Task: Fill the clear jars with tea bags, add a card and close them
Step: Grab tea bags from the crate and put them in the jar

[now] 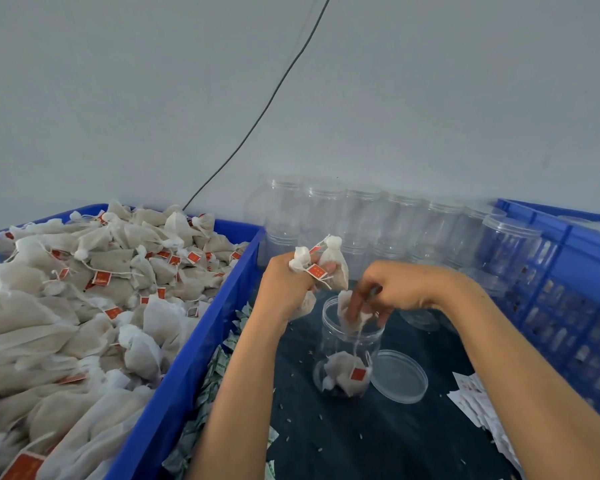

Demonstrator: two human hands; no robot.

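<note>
While pinching a tea bag (347, 311) at the mouth of the open clear jar (347, 355), right hand (392, 289) over the rim; left hand (288, 285) clamped on a bunch of bags (333, 265).
Lying in the jar's bottom, a few bags; lid (399, 375) flat just beside it. Heaped with tea bags, blue crate (187, 358) at left. Blurred along the wall, stacked empty jars (361, 216); cut off at right, cards (471, 403).

An open jar (349, 355) stands on the desk (361, 441), some tea bags inside it. Its lid (399, 375) lies just right of the jar. Left of the jar sits a crate (201, 341) heaped with tea bags (84, 306). Behind the jar stand empty jars (378, 220) along the wall. Right of the jar are cards (475, 403), then another crate (568, 306).
</note>
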